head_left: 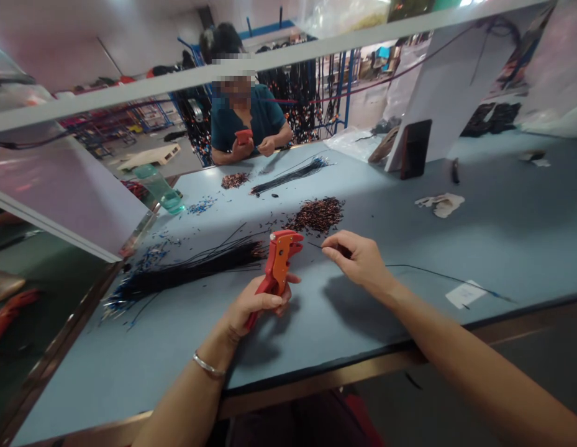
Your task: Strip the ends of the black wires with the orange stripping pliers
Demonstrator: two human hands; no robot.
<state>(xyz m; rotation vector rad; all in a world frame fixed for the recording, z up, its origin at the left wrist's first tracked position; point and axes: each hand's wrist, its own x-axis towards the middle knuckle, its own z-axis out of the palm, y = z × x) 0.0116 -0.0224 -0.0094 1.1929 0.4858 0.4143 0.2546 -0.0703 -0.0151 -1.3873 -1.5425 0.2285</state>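
My left hand [264,301] is wrapped round the handles of a red and orange wire stripper [279,261], held upright with its jaws facing right. Between thumb and forefinger, my right hand [356,257] pinches a thin black wire [423,269]. One short end of it points left toward the jaws, a small gap away from them; the rest trails right across the table. A thick bundle of black wires [195,268] with blue ends lies left of the stripper. Beyond my hands is a heap of short copper and black offcuts [317,214].
Across the blue-grey table [502,217] sits a person [248,118] holding a red tool. Near them lie a smaller wire bundle [290,176] and another offcut pile [235,180]. A bottle [160,189] stands left; a phone [415,149] leans upright; crumpled tissue [441,203] and a paper label [466,294] lie right.
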